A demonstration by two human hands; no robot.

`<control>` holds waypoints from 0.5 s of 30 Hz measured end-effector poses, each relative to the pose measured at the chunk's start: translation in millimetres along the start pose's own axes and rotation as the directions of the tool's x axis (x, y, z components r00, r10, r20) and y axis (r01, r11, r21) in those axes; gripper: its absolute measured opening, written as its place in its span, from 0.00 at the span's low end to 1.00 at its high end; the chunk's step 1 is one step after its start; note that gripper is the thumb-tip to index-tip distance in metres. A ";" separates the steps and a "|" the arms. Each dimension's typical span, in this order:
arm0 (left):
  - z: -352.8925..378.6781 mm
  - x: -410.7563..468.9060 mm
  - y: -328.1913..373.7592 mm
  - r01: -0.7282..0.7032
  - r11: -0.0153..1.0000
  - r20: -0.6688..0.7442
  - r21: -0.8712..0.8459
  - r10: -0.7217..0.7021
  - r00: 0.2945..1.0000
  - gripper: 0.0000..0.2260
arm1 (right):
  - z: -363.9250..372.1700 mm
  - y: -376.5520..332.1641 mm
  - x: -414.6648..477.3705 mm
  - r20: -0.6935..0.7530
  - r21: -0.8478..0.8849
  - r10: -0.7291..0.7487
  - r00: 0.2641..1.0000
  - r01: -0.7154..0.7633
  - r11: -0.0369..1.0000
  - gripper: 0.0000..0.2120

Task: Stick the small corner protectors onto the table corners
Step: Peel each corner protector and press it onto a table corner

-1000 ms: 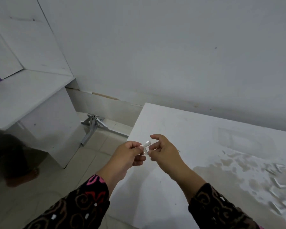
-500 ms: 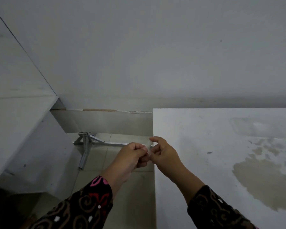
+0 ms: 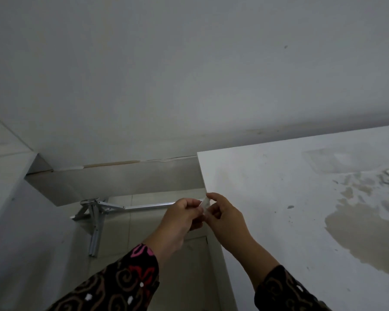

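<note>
Both hands meet on the small clear corner protector (image 3: 204, 204): left hand (image 3: 180, 221) & right hand (image 3: 227, 223) each pinch it w/ fingertips, in the air just beside the left edge of the table (image 3: 279, 198), not on any corner yet. Risks, as I judge: piece is tiny & see-through, prob sticky, so it could cling to a finger, go on crooked, or drop to the floor (image 3: 130, 227) below. Nearest table corner (image 3: 200, 154) looks close to the wall (image 3: 189, 75), so little finger room. Metal stand (image 3: 94, 221) lies below, white cabinet (image 3: 7, 198) at left, stain (image 3: 364, 239) well apart at right
</note>
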State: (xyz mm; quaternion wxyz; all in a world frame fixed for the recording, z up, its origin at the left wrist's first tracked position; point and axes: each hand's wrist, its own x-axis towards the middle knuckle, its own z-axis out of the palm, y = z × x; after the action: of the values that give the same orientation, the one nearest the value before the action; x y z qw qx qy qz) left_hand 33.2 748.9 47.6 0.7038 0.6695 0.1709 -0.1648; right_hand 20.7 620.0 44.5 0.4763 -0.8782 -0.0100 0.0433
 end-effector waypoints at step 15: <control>13.0 140.4 25.6 0.139 0.977 -0.063 -0.159 -0.151 0.986 0.05 | 10.2 28.3 139.6 0.005 -0.085 0.129 0.992 -0.128 0.988 0.18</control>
State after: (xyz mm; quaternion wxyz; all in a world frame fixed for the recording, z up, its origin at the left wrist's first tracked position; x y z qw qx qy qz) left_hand 169.8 736.8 6.2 0.7325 0.6047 0.2579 -0.1769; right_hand 158.2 621.3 6.0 0.4351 -0.8960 0.0424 0.0781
